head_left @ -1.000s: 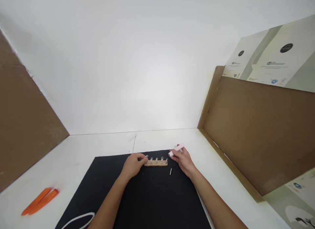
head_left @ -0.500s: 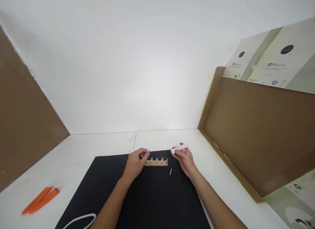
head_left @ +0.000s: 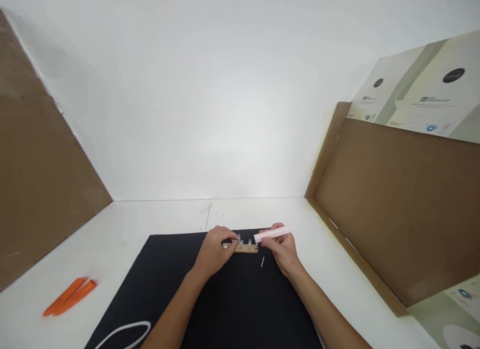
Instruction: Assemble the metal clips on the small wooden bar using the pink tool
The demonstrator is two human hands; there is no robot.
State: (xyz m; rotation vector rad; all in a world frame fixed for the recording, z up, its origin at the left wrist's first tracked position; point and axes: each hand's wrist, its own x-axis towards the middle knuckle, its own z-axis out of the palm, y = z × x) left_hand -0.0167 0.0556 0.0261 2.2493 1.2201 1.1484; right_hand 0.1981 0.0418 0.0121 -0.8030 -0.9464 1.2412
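A narrow wooden strip (head_left: 245,249) lies near the far edge of the black mat, with small clear bulb-like pieces (head_left: 249,244) standing in a row along it. My left hand (head_left: 217,249) is over the strip's left half, thumb and forefinger pinched at a small clear piece (head_left: 239,236); the fingers partly cover it. Off the strip's right end, my right hand (head_left: 282,249) is closed around a pale pink tube (head_left: 273,233), which points left over the strip's end. A short thin rod (head_left: 262,262) rests on the mat just below the strip.
The black mat (head_left: 247,304) covers the middle of the white table (head_left: 123,249). Two orange strips (head_left: 69,296) lie at the left. A white cord loop (head_left: 125,328) curves at the mat's near left. Cardboard panels (head_left: 397,204) flank the table, and a white wall (head_left: 210,99) stands behind.
My left hand has moved right, from the strip's left end to the clear pieces along it. The pink tube has come left and slightly down, over the strip's right end. The view has shifted slightly.
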